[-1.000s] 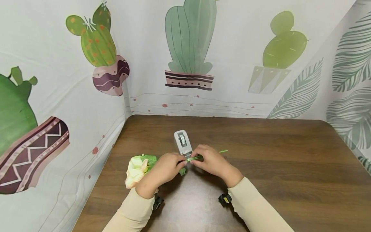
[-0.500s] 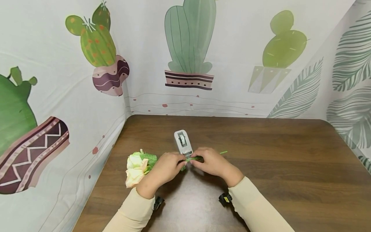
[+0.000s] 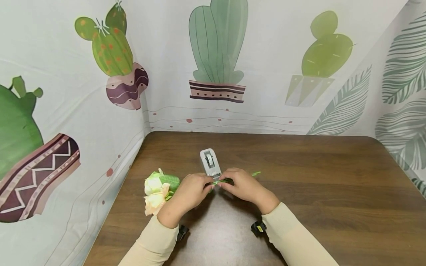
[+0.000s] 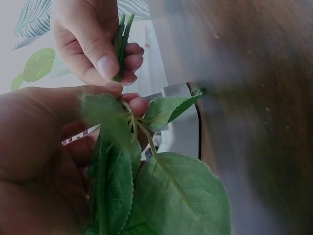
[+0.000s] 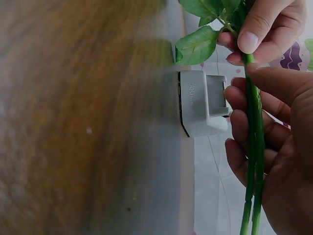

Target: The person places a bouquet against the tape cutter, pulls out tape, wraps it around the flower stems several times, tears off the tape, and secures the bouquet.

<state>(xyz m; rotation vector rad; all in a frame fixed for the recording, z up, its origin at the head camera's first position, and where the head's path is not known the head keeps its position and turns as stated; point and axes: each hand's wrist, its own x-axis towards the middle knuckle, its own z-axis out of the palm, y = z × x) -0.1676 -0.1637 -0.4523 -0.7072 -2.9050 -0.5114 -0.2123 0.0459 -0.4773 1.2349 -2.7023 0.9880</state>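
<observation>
Two flowers with rose-like heads, one pale green-white [image 3: 153,183] and one peach [image 3: 155,201], lie to the left of my left hand [image 3: 186,192]. That hand pinches their green stems [image 5: 253,147] between thumb and fingers, just below the leaves [image 4: 183,196]. Close beside it, my right hand [image 3: 244,185] holds the same stems lower down, with the thumb across them and the fingers behind. The stem ends [image 3: 256,173] stick out past the right hand. Directly behind the fingertips stands a white tape dispenser [image 3: 209,160]; whether tape touches the stems is hidden.
The brown wooden table [image 3: 299,192] stretches to both sides and the back, with rounded far corners. A white cloth [image 3: 266,96] printed with cacti and leaves hangs behind it and along the left. Black wrist straps [image 3: 258,229] sit under both sleeves.
The flower heads have turned: the pale green-white one has come up and now shows apart from the peach one. Both hands stay nearly in place, still gripping the stems.
</observation>
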